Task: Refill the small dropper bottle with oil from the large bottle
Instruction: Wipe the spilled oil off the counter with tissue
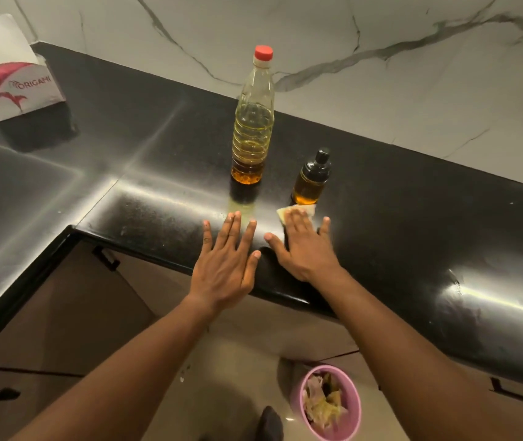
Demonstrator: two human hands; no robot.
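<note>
right hand (301,246) presses a tissue (298,211) flat beside the dropper bottle (311,179)

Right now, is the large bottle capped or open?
Capped. The large bottle stands upright with its red cap on.

Tissue (281,215) mostly under right hand (303,249)

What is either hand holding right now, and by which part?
Nothing is in a grip. The right hand presses flat fingers on a tissue before the dropper bottle; the left hand is open over the counter.
</note>
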